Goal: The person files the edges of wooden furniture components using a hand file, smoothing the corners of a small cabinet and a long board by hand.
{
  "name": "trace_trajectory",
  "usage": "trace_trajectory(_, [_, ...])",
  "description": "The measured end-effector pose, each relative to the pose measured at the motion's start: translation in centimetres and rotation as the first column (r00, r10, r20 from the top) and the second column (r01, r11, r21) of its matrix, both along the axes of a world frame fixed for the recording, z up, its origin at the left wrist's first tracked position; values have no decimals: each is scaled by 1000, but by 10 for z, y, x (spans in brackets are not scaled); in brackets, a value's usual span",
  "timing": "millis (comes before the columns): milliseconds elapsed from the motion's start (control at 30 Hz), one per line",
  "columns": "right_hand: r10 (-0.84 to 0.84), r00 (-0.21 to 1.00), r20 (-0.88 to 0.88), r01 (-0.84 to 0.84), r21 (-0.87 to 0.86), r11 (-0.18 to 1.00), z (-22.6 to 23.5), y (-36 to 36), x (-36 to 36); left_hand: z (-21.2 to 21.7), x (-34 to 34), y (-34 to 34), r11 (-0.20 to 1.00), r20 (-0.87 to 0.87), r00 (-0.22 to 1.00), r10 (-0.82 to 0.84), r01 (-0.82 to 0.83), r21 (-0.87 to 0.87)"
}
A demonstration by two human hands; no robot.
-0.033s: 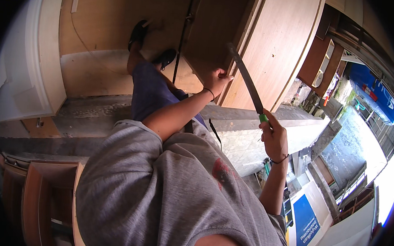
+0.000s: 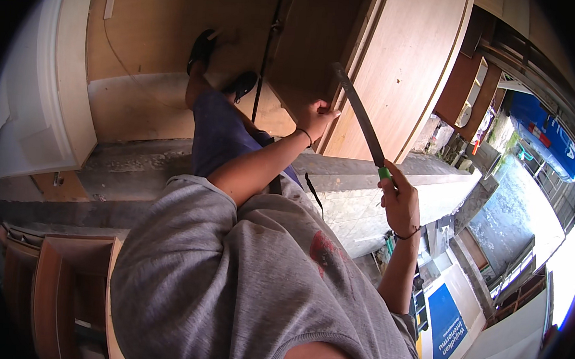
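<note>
Head view: your right hand (image 2: 402,202) wraps the green handle (image 2: 384,173) of a file (image 2: 362,115) over the wooden cabinet (image 2: 411,56); your left hand (image 2: 315,120) curls at its edge, whether pinching I can't tell. Around you: concrete ledge (image 2: 132,165), wooden box (image 2: 53,278).

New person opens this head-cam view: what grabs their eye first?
Likely the long, dark file-like tool just right of centre, its green handle in the person's right grip, the blade slanting up across a light wood-grain panel. Next, the grey T-shirt filling the lower middle, with a red mark. Then a blue-and-white printed board at lower right.
</note>
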State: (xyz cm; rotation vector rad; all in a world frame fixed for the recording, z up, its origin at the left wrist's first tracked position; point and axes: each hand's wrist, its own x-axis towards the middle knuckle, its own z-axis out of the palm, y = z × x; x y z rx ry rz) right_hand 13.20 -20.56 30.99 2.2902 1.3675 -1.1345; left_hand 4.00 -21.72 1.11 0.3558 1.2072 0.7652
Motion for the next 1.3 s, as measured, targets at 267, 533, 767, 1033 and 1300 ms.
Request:
trace_trajectory(267, [-117,992,-54,119,42,992,-1,-10,-2,-34,11,-13,875,560,703,439,-191,-446])
trace_trajectory(533, [-145,986,-79,148,23,989,-2,-18,-11,-44,28,-13,863,538,720,439,-172,-475])
trace_trajectory(767, [-173,978,-116,179,41,983,0,-23,-19,-52,32,-3,818,334,853,401,-169,-550])
trace_trajectory(1033, [-249,959,-136,263,100,960,-2,-34,-18,-38,18,4,945,445,858,257,-125,-303])
trace_trajectory(1300, [-304,940,-158,325,139,935,2,-35,-16,-16,-2,2,831,406,785,468,-234,-505])
